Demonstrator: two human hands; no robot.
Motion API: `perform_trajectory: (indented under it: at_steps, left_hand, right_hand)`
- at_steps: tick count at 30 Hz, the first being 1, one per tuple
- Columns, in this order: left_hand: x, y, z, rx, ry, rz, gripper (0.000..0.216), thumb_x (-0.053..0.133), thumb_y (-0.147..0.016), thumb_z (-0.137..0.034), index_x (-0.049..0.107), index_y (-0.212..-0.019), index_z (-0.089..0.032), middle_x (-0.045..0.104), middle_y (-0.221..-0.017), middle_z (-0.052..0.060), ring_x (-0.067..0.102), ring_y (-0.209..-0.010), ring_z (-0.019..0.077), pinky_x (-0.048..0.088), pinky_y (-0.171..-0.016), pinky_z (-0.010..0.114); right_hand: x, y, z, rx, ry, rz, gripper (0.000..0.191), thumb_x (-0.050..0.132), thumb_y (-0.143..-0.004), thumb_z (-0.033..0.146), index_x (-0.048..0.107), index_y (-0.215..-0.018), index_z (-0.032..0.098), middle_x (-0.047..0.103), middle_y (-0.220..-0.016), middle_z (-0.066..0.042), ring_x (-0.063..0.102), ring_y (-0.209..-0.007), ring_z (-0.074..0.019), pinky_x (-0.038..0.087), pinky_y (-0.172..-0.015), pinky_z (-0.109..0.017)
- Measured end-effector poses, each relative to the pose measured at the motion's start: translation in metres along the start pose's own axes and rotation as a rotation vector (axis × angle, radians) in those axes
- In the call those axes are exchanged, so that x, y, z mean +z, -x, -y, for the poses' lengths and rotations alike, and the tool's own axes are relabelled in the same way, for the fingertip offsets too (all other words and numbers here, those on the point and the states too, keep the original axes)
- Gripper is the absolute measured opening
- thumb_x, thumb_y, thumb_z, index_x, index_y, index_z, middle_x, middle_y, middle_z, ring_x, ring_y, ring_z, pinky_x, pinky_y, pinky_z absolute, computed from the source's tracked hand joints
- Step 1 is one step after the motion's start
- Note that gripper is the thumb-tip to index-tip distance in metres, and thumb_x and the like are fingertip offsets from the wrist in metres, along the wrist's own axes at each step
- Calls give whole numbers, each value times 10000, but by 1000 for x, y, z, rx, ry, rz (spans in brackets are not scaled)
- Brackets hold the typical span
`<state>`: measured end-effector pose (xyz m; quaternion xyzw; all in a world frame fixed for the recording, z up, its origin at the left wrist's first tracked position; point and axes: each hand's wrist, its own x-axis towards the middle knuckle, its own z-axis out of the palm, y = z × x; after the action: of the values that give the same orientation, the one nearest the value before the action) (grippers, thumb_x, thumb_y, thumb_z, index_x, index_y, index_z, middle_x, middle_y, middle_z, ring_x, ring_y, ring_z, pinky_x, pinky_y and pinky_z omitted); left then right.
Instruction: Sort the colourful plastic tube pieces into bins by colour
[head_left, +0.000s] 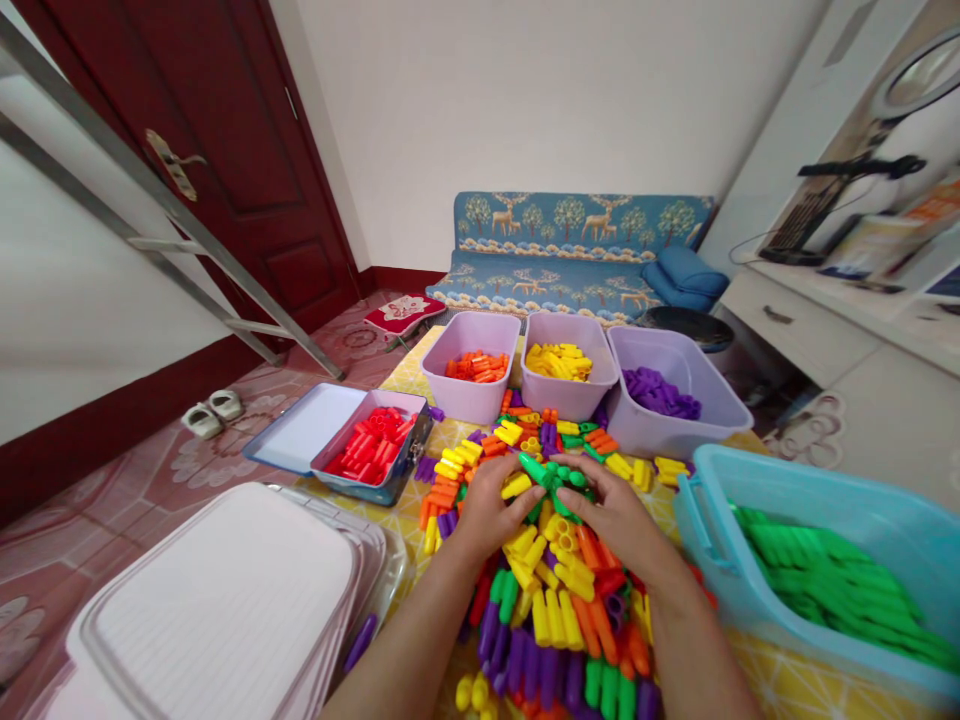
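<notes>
Both my hands meet over the middle of a heap of coloured plastic tube pieces. My left hand [491, 505] has its thumb and fingers closed around the left end of a cluster of green plastic pieces [553, 474]. From the other side, my right hand [613, 505] grips the same cluster with thumb and fingers. Just below my hands lie yellow pieces [555, 615], then orange pieces [592, 625] and purple pieces [532, 668]. The undersides of the held pieces are hidden by my fingers.
Lilac bins hold orange [478, 367], yellow [559, 362] and purple pieces [661, 393] at the back. A blue tub [817, 480] of green pieces stands right. At left are a lidded box [367, 490] with red pieces and stacked white lids [225, 590]. A ladder [225, 270] leans beyond.
</notes>
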<state>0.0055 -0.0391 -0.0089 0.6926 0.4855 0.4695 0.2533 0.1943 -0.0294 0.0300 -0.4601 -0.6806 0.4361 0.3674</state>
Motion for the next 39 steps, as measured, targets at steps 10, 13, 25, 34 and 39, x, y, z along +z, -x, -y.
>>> perform_trajectory:
  at_steps: [10,13,25,34,39]
  left_hand:
    - [-4,2,-1,-5,65,-135,187,603,-819,-312,667,-916,-166,696,-932,61,629,-923,211,468,-869,317]
    - [-4,2,3,-5,39,-166,176,584,-821,-300,673,-887,-164,691,-910,66,624,-909,217,465,-858,330]
    - [-3,-1,1,-84,35,-152,239,533,-856,-340,601,-722,-154,587,-692,23,550,-699,159,422,-665,261]
    - [-4,0,-9,19,-162,-138,270,468,-898,-335,631,-756,-174,637,-782,50,584,-804,189,424,-766,311]
    - [-5,2,-13,59,-300,45,454,621,-720,-283,597,-1169,-219,624,-1141,80,530,-1097,275,403,-961,412]
  right_hand:
    - [3,1,-1,2,137,-5,315,619,-784,356,690,-1031,174,723,-972,-56,650,-897,-251,504,-805,-365]
    - [-2,2,1,25,86,-170,282,653,-762,387,702,-952,185,728,-913,-51,652,-857,-238,498,-788,-357]
    - [-23,10,26,-225,-1007,-948,390,408,-891,516,646,-941,211,662,-1076,-59,637,-882,-140,492,-775,-291]
    - [4,0,-7,32,384,-164,348,622,-712,226,688,-1054,210,684,-1083,-97,596,-1053,-270,411,-963,-430]
    - [14,1,-17,23,685,6,515,596,-716,178,616,-1226,251,657,-1154,-80,583,-1080,-273,422,-945,-415]
